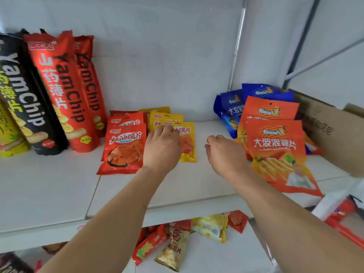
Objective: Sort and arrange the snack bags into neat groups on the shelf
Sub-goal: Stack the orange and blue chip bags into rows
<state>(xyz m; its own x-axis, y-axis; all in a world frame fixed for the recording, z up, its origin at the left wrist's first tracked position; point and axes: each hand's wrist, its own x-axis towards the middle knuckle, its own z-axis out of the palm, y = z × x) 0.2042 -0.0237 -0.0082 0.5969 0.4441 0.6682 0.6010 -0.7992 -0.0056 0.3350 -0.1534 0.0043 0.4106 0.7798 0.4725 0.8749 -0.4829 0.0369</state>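
Observation:
On the white shelf lie small red bags in an overlapping stack, with small yellow bags beside them. My left hand rests palm-down on the front yellow bag, fingers curled over its top. My right hand hovers over bare shelf with fingers curled, holding nothing. Orange bags lean in a row at the right, blue bags behind them. Tall red YamChip bags and a black one lean at the left.
A cardboard box stands at the right end of the shelf. A yellow-green bag is at the far left edge. On the lower shelf lie several mixed loose snack bags. A metal upright runs up the back wall.

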